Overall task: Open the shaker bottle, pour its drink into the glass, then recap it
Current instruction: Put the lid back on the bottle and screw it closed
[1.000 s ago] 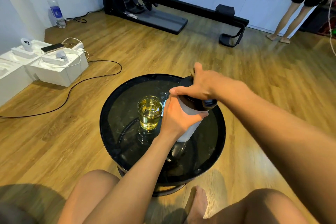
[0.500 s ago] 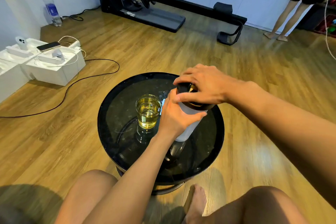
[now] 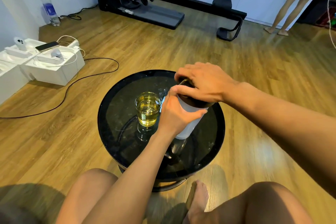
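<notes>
Beside the full glass point(image 3: 148, 108), left hand point(image 3: 174, 114) grips the bottle point(image 3: 189, 123); right hand point(image 3: 203, 85) clasps the cap point(image 3: 192, 102), probably mid-tightening: keep the bottle upright, twist until snug.

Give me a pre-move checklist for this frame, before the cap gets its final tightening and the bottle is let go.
1. Glass holds the yellow drink: ok.
2. Left hand grips the shaker bottle body: ok.
3. Right hand covers the black cap: ok.
4. Cap fully seated: cannot tell, hidden by the hand.
5. Bottle base on the round table: ok, though tilted.
6. Glass apart from the left hand: cannot tell.
</notes>
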The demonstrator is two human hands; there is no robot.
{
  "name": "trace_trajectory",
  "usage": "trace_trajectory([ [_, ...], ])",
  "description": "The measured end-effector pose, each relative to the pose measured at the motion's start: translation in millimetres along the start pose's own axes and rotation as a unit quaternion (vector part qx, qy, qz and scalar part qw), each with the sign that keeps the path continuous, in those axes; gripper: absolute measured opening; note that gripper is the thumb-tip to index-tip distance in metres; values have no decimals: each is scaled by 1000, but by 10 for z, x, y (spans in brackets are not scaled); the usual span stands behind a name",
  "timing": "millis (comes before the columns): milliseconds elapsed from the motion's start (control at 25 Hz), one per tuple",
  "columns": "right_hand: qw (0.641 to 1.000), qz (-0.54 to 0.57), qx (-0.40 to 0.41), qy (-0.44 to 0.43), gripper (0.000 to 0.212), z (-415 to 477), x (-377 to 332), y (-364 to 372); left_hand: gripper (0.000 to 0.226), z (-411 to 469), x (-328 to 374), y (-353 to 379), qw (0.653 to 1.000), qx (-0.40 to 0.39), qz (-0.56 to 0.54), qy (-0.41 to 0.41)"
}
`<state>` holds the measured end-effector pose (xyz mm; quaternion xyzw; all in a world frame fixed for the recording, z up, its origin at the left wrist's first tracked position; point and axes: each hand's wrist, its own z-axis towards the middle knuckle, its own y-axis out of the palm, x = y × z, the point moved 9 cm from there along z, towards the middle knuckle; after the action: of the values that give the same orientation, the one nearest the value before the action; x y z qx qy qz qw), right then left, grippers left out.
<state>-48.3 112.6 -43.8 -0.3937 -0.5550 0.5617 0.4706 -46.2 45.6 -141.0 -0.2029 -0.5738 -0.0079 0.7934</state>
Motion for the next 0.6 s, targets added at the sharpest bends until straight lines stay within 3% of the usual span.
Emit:
trace_trajectory([
  [80, 992, -6, 39, 121, 55, 70, 134, 35, 86, 12, 24, -22, 1000, 4, -3, 2],
  [160, 980, 25, 6, 199, 59, 123, 224, 144, 89, 7, 34, -41, 1000, 5, -7, 0],
  [240, 997, 17, 10, 74, 68, 130, 88, 54, 88, 0, 56, -26, 1000, 2, 8, 4],
  [320, 998, -3, 2, -69, 62, 22, -116, -46, 84, -9, 76, -13, 1000, 7, 18, 19],
  [400, 998, -40, -7, -57, 52, 22, -103, 23, 83, 7, 61, -7, 1000, 10, 19, 16],
  [520, 995, -6, -14, 97, 47, 154, 66, 120, 90, 23, 32, -1, 1000, -1, 8, 6],
  [600, 998, 7, -34, 46, 51, 155, 31, 95, 86, 15, 19, -6, 1000, 5, 13, 2],
])
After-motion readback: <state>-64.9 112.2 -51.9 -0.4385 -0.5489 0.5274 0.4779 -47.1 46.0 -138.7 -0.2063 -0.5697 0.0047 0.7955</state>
